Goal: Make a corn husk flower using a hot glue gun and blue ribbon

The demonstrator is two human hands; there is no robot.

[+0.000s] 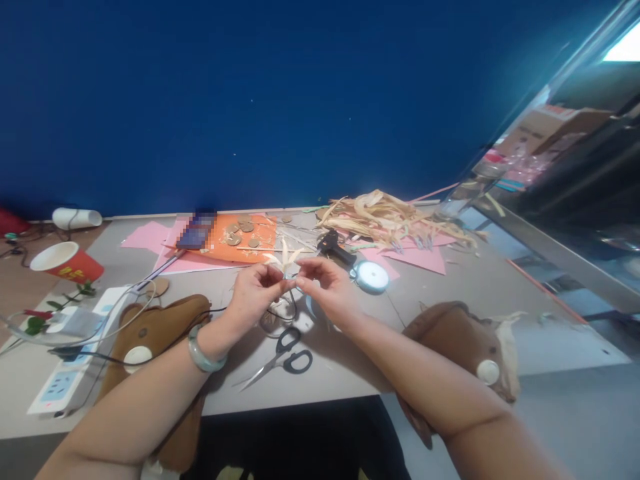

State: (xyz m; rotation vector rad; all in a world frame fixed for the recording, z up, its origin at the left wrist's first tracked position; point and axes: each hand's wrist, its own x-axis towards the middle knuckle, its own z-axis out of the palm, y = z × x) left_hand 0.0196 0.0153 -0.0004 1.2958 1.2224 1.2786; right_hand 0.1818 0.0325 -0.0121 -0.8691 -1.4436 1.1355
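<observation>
Both hands meet over the middle of the grey table. My left hand (256,291) and my right hand (323,288) each pinch a small bundle of pale dried husk strips (284,260), whose tips fan upward between the fingertips. A pale green bangle (204,355) circles my left wrist. Black-handled scissors (285,357) lie on the table just below the hands. A black glue gun (334,247) and a roll of pale blue ribbon (371,276) lie just beyond my right hand.
A heap of dried husks (387,217) lies at the back right on pink paper. Orange paper (245,239) holds round cardboard discs. Brown plush cushions (150,333) sit under both forearms. A power strip (65,380), cables and a tipped red paper cup (65,262) occupy the left.
</observation>
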